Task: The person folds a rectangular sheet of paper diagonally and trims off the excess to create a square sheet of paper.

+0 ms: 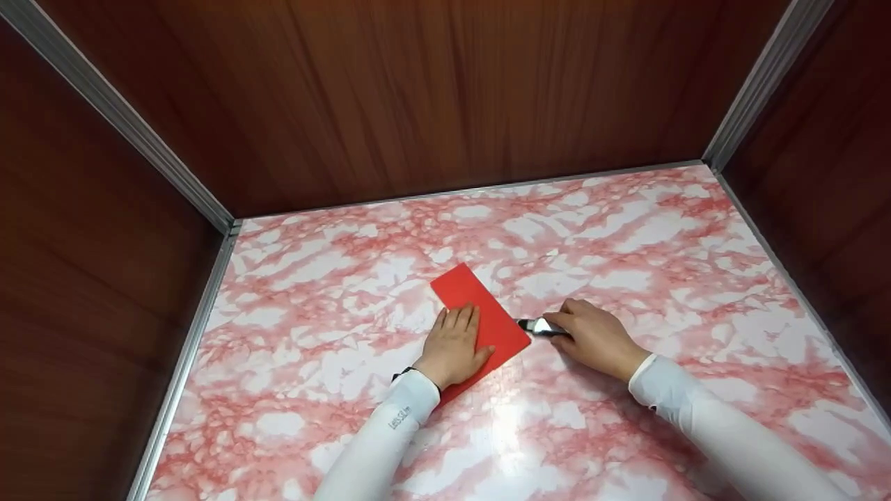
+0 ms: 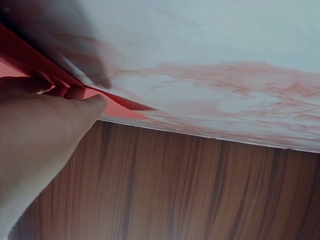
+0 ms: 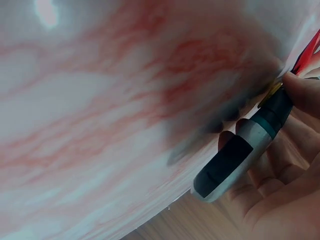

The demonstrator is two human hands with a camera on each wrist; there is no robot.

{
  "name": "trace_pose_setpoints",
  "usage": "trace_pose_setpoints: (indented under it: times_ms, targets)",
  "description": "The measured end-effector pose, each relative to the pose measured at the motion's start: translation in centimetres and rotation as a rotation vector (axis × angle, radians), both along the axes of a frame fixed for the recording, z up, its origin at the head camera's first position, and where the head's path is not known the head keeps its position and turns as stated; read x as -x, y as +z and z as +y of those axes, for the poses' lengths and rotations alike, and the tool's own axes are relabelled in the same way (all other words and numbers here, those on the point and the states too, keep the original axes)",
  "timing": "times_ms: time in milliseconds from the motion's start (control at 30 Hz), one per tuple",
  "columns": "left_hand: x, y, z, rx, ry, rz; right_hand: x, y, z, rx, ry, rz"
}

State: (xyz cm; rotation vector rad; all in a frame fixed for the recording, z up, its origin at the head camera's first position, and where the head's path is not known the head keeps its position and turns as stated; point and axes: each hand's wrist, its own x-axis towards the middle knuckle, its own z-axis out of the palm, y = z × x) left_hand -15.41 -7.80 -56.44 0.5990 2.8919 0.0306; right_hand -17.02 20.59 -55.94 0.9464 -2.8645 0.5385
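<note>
A folded red sheet of paper (image 1: 502,330) lies slantwise on the marbled tabletop. My left hand (image 1: 452,351) rests flat on it, fingers extended and thumb spread toward the near right edge. In the left wrist view, the layers of the red paper (image 2: 120,107) stand slightly apart past the fingers. My right hand (image 1: 602,337) grips a silver-and-black utility knife (image 1: 546,327), its dark front end right at the paper's right edge near the corner. The right wrist view shows the knife's handle (image 3: 225,167) with the fingers around it; its blade is not clearly visible.
The tabletop (image 1: 334,278) has a red and white marbled pattern. Dark wood-grain panels (image 1: 431,97) enclose it at the back, left and right, with metal strips (image 1: 184,348) along the edges. A light reflection shines on the table near the paper.
</note>
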Motion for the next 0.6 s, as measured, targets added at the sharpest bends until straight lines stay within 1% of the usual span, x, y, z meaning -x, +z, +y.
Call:
trace_pose_setpoints:
  times_ms: [200, 600]
  targets:
    - [0.07, 0.08, -0.15, -0.014, -0.019, -0.013, -0.01, 0.07, -0.33, -0.012, 0.025, 0.009]
    - [0.1, 0.04, -0.37, -0.009, -0.03, -0.013, -0.01, 0.15, -0.37, -0.028, 0.023, 0.011]
